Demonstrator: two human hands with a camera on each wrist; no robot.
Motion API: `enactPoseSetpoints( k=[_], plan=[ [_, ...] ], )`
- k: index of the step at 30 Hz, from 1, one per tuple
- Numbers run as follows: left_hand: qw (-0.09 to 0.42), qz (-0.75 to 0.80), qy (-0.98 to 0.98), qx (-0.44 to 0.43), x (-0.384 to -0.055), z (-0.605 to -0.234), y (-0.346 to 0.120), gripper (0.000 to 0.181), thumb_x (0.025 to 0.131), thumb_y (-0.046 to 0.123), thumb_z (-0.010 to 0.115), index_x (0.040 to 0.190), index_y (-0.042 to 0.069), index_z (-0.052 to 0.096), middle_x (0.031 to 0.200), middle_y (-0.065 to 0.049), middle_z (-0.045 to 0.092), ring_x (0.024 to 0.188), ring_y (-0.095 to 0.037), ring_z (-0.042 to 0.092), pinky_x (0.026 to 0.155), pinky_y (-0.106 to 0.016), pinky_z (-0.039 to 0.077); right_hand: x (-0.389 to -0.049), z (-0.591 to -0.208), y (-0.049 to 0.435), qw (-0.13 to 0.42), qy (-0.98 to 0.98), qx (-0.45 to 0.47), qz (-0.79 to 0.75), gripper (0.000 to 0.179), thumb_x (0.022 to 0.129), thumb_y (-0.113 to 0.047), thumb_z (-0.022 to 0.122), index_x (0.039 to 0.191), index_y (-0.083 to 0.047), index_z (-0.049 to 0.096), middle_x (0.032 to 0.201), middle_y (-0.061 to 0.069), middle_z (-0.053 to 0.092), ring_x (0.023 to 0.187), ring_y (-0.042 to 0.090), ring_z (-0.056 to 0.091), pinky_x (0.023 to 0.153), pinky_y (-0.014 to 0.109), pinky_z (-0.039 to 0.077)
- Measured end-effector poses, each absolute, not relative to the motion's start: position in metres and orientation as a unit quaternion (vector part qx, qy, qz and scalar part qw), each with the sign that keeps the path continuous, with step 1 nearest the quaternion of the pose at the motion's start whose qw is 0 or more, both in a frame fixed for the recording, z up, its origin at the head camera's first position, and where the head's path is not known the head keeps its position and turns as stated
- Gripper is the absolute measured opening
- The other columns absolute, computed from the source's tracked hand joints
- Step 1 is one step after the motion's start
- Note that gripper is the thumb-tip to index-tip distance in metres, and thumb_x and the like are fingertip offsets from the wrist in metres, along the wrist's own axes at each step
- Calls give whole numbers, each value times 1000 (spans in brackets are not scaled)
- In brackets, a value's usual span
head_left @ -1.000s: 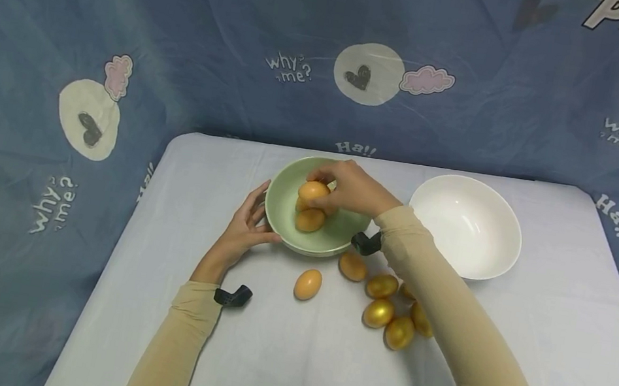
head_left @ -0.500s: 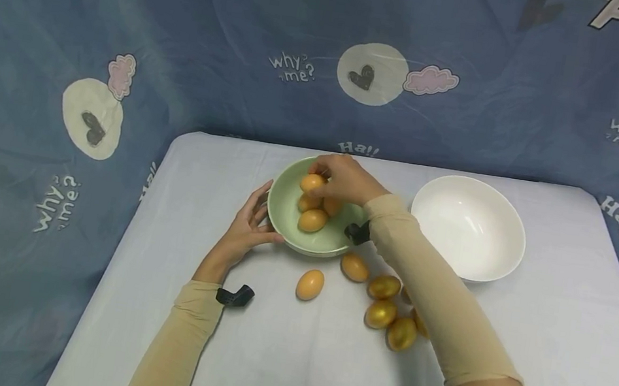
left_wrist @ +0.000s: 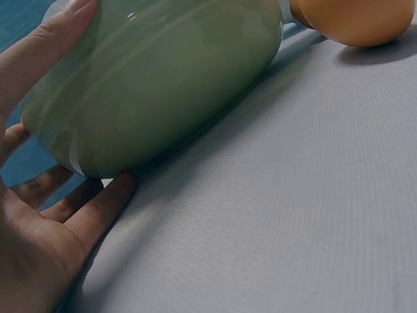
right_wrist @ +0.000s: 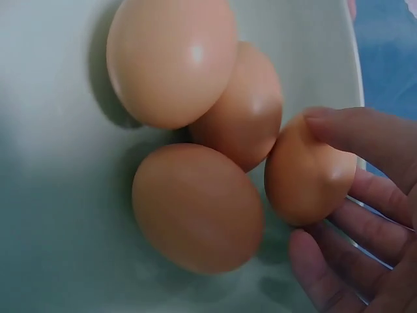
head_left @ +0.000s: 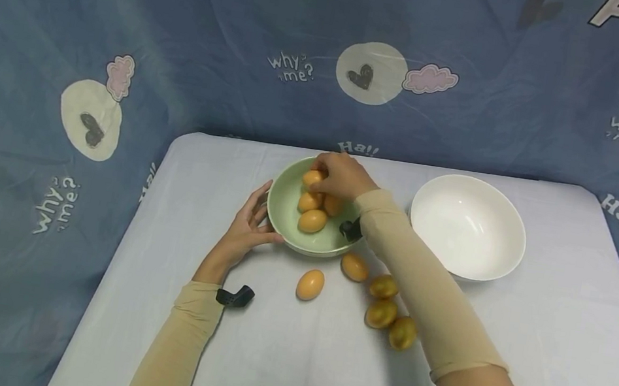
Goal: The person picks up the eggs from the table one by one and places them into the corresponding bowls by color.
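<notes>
A right hand (head_left: 344, 177) pinches a smooth light-brown oval egg (right_wrist: 309, 179) near the far wall inside a round pale-green glazed bowl (head_left: 282, 206), three matching eggs (right_wrist: 199, 208) beside it, while a left hand (head_left: 245, 227) curves thumb and fingers around the bowl's side; the egg looks light, stiff, slippery, perhaps fragile, best cradled round its middle

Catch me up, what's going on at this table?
A person's right hand is pinching a brown egg inside the green bowl, where three more brown eggs lie. The left hand rests against the bowl's side. Two loose brown eggs are on the table in front of it, with gold eggs nearby, next to the right sleeve. A white bowl stands to the right.
</notes>
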State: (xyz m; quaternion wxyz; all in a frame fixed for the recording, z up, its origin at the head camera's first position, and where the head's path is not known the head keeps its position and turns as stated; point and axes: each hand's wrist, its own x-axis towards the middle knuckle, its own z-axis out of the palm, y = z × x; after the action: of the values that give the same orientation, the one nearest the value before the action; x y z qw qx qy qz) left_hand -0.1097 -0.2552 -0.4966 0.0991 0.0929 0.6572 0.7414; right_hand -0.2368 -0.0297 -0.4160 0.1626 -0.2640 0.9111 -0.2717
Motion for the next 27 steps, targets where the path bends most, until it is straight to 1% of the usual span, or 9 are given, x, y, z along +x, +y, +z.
enactPoseSetpoints(
  k=[4, 12, 17, 22, 25, 27],
  plan=[
    [99, 743, 656, 91, -110, -498, -255, 114, 68, -13, 81, 156, 26, 18, 157, -4, 27, 147, -26, 29, 115, -42, 42, -238, -419, -30, 173, 914, -254, -263, 32, 83, -27, 77, 110, -12, 68, 99, -1, 65, 92, 18, 56, 88, 33, 50],
    [99, 745, 654, 87, -114, -509, -257, 116, 67, -13, 81, 155, 30, 20, 157, -1, 27, 147, -24, 29, 114, -38, 43, -240, -425, -32, 183, 922, -246, -236, 32, 82, -27, 77, 109, -11, 67, 98, 0, 64, 90, 19, 57, 85, 34, 52],
    [93, 746, 653, 90, -115, -515, -257, 115, 66, -11, 83, 153, 33, 22, 156, -2, 28, 146, -23, 31, 113, -35, 45, -240, -427, -33, 177, 925, -252, -222, 29, 83, -27, 77, 106, -11, 68, 96, -1, 64, 88, 18, 57, 83, 35, 53],
    [88, 745, 655, 95, -116, -516, -257, 114, 67, -8, 84, 154, 33, 22, 155, -4, 28, 146, -24, 32, 112, -35, 46, -240, -428, -30, 170, 927, -258, -211, 27, 82, -27, 78, 103, -13, 68, 95, -1, 64, 87, 19, 58, 81, 35, 53],
    [88, 741, 659, 94, -116, -515, -258, 114, 67, -7, 84, 154, 33, 22, 156, -3, 28, 146, -23, 31, 112, -35, 46, -239, -427, -29, 160, 927, -265, -210, 28, 81, -26, 79, 105, -13, 68, 96, -1, 65, 88, 19, 59, 83, 36, 54],
    [89, 740, 661, 93, -116, -514, -258, 114, 67, -8, 84, 154, 33, 21, 157, -1, 27, 146, -23, 31, 112, -35, 45, -238, -425, -28, 153, 927, -269, -210, 31, 81, -25, 78, 108, -13, 68, 99, 0, 67, 91, 19, 60, 86, 37, 55]
  ],
)
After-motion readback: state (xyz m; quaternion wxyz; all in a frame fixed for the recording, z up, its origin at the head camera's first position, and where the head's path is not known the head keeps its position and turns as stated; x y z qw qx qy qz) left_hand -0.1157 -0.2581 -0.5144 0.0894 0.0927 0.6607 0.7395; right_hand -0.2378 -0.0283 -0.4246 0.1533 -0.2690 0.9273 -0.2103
